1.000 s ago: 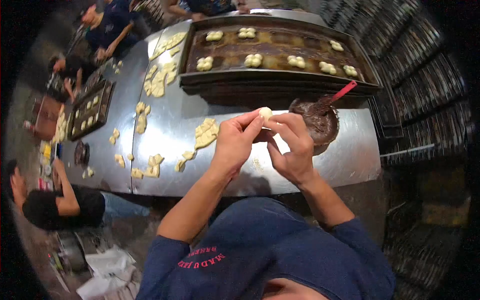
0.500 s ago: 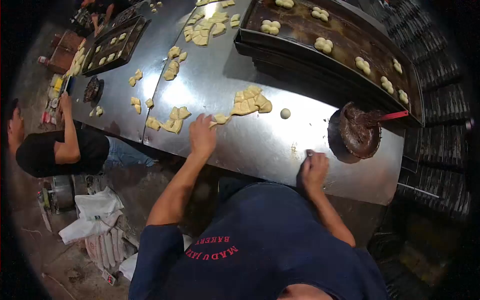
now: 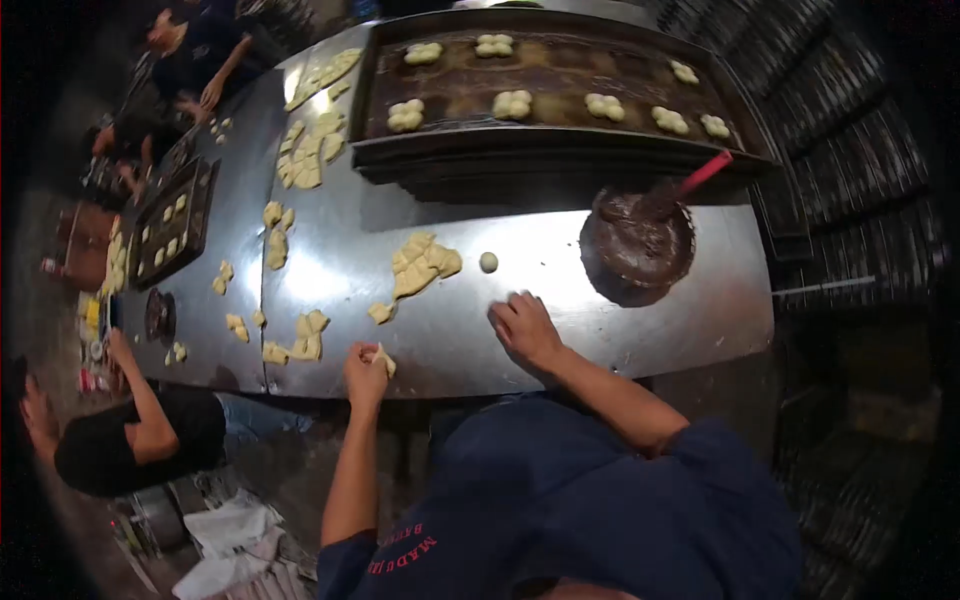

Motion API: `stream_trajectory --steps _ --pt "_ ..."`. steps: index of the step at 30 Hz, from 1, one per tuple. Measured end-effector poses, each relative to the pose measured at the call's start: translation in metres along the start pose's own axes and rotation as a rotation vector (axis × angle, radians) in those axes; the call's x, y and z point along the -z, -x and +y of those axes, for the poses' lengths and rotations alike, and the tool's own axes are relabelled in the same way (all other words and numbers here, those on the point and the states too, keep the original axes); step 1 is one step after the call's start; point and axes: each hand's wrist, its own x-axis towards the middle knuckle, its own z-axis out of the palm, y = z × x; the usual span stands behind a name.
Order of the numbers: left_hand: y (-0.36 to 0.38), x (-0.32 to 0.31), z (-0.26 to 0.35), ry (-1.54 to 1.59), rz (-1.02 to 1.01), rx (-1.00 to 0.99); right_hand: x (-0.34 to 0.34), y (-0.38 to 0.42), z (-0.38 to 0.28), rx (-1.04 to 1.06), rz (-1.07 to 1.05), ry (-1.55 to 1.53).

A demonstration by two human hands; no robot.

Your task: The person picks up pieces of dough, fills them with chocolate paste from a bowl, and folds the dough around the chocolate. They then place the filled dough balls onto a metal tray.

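Observation:
My left hand [image 3: 365,371] is closed on a small dough piece [image 3: 384,361] at the near edge of the steel table [image 3: 560,270]. Flat on the table a little to the right lies my right hand [image 3: 524,327], holding nothing. A rolled dough ball [image 3: 488,262] sits apart, just beyond my right hand. A heap of cut dough pieces [image 3: 423,265] lies between the two hands, further back. The bowl of chocolate filling [image 3: 636,248] with a red-handled spatula [image 3: 704,173] stands to the right.
A dark baking tray [image 3: 450,150] with several shaped buns sits on a stack at the back. More dough pieces [image 3: 304,160] are scattered to the left. Other people work at the left side, beside a smaller tray [image 3: 176,222]. Dark racks stand on the right.
The dough ball held by both hands a second ago now lies on the table. My left hand reached to the dough heap and came back to the near edge with one piece.

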Motion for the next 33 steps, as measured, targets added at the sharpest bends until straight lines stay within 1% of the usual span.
stream_trajectory --steps 1,2,4,5,6,7,8,9,10,11,12,13,14,16,18,20,21,23,24,25,26,27,28,29,30,31,32,33 --pt "0.006 -0.015 0.011 0.322 -0.068 0.107 0.005 -0.012 0.018 -0.004 0.006 0.042" --pt "0.018 -0.028 0.022 0.312 -0.087 0.105 0.008 -0.015 0.030 -0.008 0.005 0.076" --pt "0.028 -0.043 0.046 0.382 -0.090 -0.189 0.031 -0.002 0.044 -0.049 0.129 0.027" --pt "0.023 -0.049 0.046 0.384 -0.088 -0.207 0.041 0.014 0.039 -0.111 0.052 0.054" --pt "0.016 -0.060 0.036 0.261 -0.038 -0.458 0.036 0.028 0.035 -0.129 0.037 0.049" --pt "0.014 -0.070 0.032 0.133 0.019 -0.697 0.031 0.032 0.027 -0.087 0.058 0.037" --pt "0.018 -0.078 0.034 0.133 0.023 -0.688 0.022 0.034 0.014 -0.058 0.069 0.016" --pt "0.020 -0.085 0.038 0.048 -0.009 -0.662 0.016 0.024 0.005 0.001 0.070 -0.013" --pt "0.020 -0.089 0.041 -0.036 -0.037 -0.644 0.010 0.016 0.012 -0.002 0.071 -0.017" --pt "0.020 -0.088 0.043 -0.267 0.052 -0.802 0.003 0.004 0.025 0.017 0.031 0.035" --pt "0.017 -0.087 0.042 -0.268 0.057 -0.799 -0.003 -0.007 0.038 0.037 -0.014 0.085" --pt "0.013 -0.084 0.036 -0.338 0.097 -0.846 0.007 -0.013 0.052 -0.005 0.006 0.078" --pt "0.011 -0.078 0.029 -0.413 0.129 -0.892 0.016 -0.005 0.056 -0.120 0.086 0.082" --pt "0.004 -0.072 0.019 -0.377 0.095 -0.906 0.044 0.025 0.036 -0.156 0.134 0.027" --pt "0.002 -0.079 0.017 -0.320 0.064 -0.898 0.022 0.048 0.029 -0.092 0.139 -0.004" --pt "0.005 -0.083 0.022 -0.275 0.105 -0.925 0.012 0.031 0.004 -0.040 0.030 -0.058" --pt "0.008 -0.082 0.031 -0.287 0.095 -0.933 0.008 0.017 0.003 -0.017 0.067 -0.023" --pt "0.001 -0.080 0.028 -0.312 0.064 -0.938 0.010 0.002 0.034 -0.039 0.070 0.037" --pt "0.000 -0.074 0.022 -0.347 0.024 -0.945 0.010 0.006 0.041 -0.071 0.079 0.089" --pt "-0.002 -0.070 0.015 -0.353 0.021 -0.945 0.028 0.013 0.035 -0.164 0.142 0.043" --pt "-0.006 -0.070 0.012 -0.341 0.064 -0.977 0.037 0.027 0.026 -0.209 0.153 0.080" --pt "-0.008 -0.074 0.010 -0.322 0.111 -1.001 0.033 0.039 0.019 -0.182 0.150 0.052" --pt "-0.011 -0.077 0.015 -0.311 0.113 -0.990 0.030 0.049 0.016 -0.161 0.137 0.022" --pt "-0.009 -0.078 0.015 -0.342 0.158 -0.996 0.015 0.053 0.013 -0.119 0.118 0.027" --pt "-0.006 -0.078 0.013 -0.373 0.202 -1.008 0.012 0.040 0.002 -0.089 0.099 -0.021" --pt "-0.007 -0.078 0.012 -0.381 0.132 -0.980 0.014 0.024 0.002 -0.082 0.116 -0.068" --pt "-0.011 -0.080 0.013 -0.376 0.134 -0.980 0.015 0.011 0.005 -0.073 0.131 -0.122" --pt "-0.009 -0.077 0.017 -0.370 0.126 -1.007 0.018 0.006 0.018 -0.111 0.178 -0.093"
